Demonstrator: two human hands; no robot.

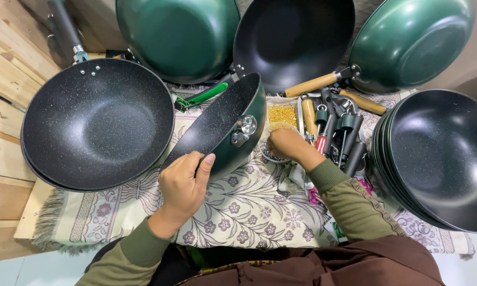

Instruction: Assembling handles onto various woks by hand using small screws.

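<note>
My left hand grips the rim of a dark green pan with a speckled black inside, holding it tilted on edge over a patterned cloth. A metal handle bracket shows on the pan's outer wall. My right hand reaches into a small bowl just right of the pan, fingers closed down among small parts; what they hold is hidden. Behind that hand stands a small container of yellow bits.
A large speckled black pan lies at left. Green pans and a black one lean at the back. A stack of pans sits right. Wooden and black handles lie beside my right hand.
</note>
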